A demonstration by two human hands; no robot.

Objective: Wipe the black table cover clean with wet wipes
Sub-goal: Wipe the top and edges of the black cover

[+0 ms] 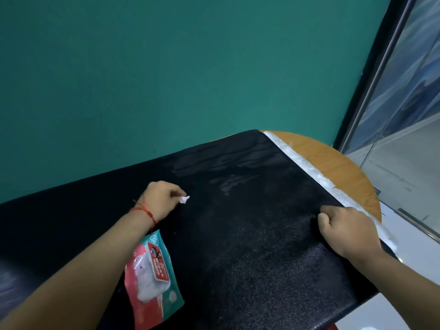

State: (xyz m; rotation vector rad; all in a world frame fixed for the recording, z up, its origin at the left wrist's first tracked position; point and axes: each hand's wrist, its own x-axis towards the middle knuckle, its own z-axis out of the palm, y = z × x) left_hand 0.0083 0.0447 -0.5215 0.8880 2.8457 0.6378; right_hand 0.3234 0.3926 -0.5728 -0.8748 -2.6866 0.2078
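Note:
The black table cover [250,234] spreads across the table, with faint wet streaks toward its far side. My left hand [162,201] holds a small crumpled white wet wipe [184,199] that sticks out past its fingers, just above the cover near the middle. My right hand [345,229] lies on the cover's right edge with its fingers curled; whether it grips the edge is unclear. A pink and teal pack of wet wipes [152,275] lies on the cover under my left forearm, its red flap lifted.
Beyond the cover's right edge runs a white strip [309,172] over the round wooden tabletop [333,163]. A teal wall stands right behind the table. A glass door with a dark frame [371,75] is at the right.

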